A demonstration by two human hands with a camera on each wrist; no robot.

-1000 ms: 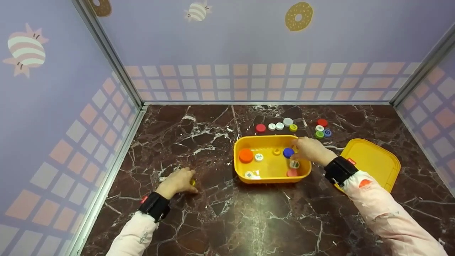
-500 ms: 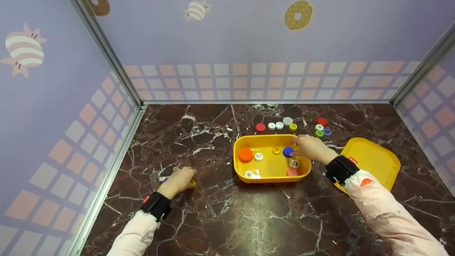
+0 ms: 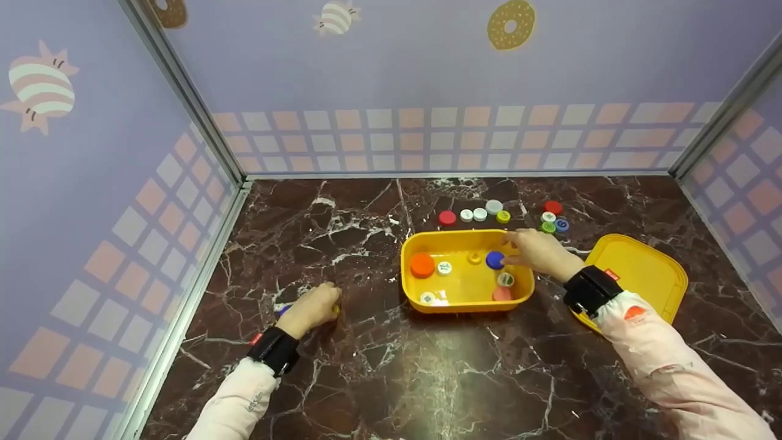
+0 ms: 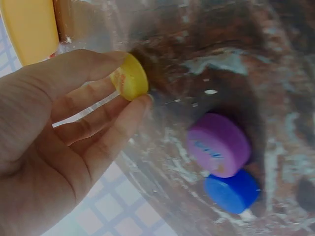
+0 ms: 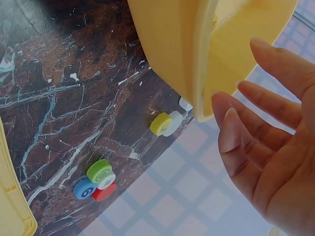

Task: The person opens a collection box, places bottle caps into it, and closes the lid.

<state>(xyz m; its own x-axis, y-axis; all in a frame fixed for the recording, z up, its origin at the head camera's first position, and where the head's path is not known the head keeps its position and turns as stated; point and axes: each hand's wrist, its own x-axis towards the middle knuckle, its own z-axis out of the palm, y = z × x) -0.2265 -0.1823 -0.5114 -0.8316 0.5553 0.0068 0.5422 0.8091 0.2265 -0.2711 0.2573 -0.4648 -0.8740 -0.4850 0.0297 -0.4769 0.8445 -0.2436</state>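
My left hand (image 3: 313, 307) pinches a yellow bottle cap (image 4: 131, 77) between thumb and fingertips, just above the marble tabletop. Near it a purple cap (image 4: 219, 145) and a blue cap (image 4: 231, 191) lie touching; in the head view the hand hides the purple one. Over the right end of the yellow box (image 3: 467, 305), my right hand (image 3: 540, 252) has its fingers loosely bent and holds nothing. Inside the box lie several caps, among them an orange cap (image 3: 422, 266), a dark blue cap (image 3: 495, 260) close to the right fingers, and a pink cap (image 3: 502, 294).
Behind the box runs a row of caps, with a red cap (image 3: 447, 217) at its left end. Another cluster with a green cap (image 3: 548, 227) lies farther right. The yellow lid (image 3: 641, 269) lies right of the box, partly under my right forearm. Patterned walls bound the table.
My left hand has closed its grip on the yellow cap and shifted slightly right and away from me. A blue cap now shows behind that hand. The right hand has hardly moved.
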